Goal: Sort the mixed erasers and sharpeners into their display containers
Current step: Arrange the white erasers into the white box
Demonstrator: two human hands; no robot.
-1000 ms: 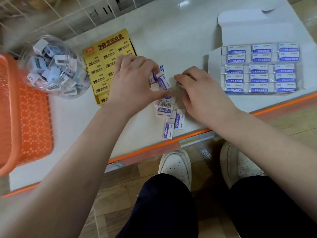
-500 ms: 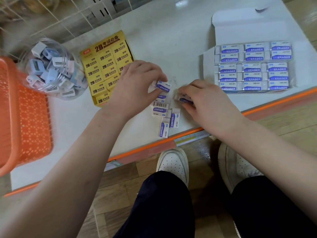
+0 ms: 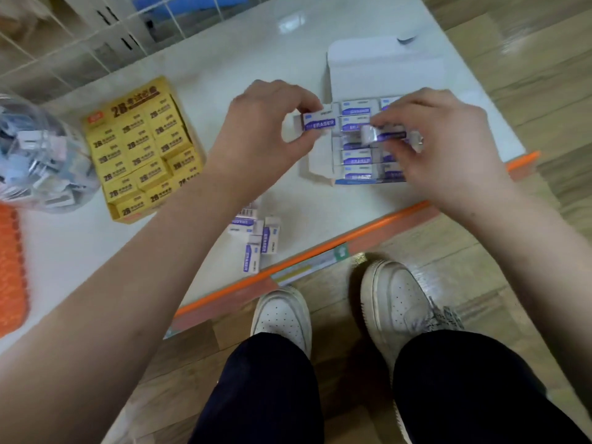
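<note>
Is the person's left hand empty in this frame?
No, the left hand pinches a purple-and-white eraser in its fingers at the left edge of the white display box.

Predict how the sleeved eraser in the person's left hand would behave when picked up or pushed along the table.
Probably light: the left hand pinches the eraser with fingertips alone. Likely stiff: its edges look straight in that grip. Unlikely to roll: it is a flat-sided block, like the loose erasers lying flat on the table, so it should slide.
</note>
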